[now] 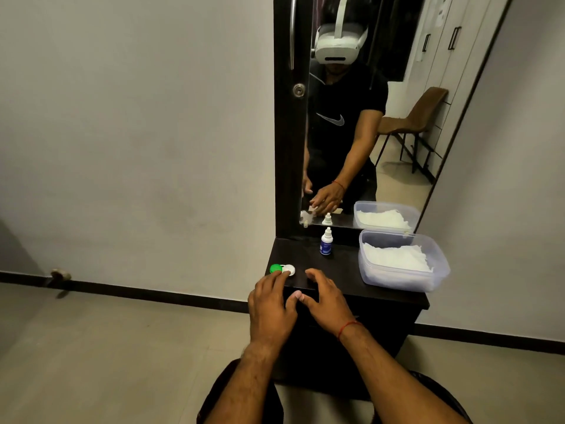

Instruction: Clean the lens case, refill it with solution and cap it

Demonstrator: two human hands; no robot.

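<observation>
The lens case [282, 269] lies at the front left corner of the dark dresser top [342, 270], one cap green and the other white. My left hand [270, 304] hovers over the front edge, fingertips touching or just short of the case, holding nothing. Just to its right, my right hand [327, 296] has its fingers spread above the dresser top, also without anything in it. A small solution bottle [326, 242] with a blue label and white cap stands upright near the mirror, behind both hands.
A clear plastic tub [440, 270] with white tissues sits on the right side of the dresser. A tall mirror [367, 117] rises behind it and reflects the person, a chair and cupboards. Pale walls flank the dresser, with tiled floor below.
</observation>
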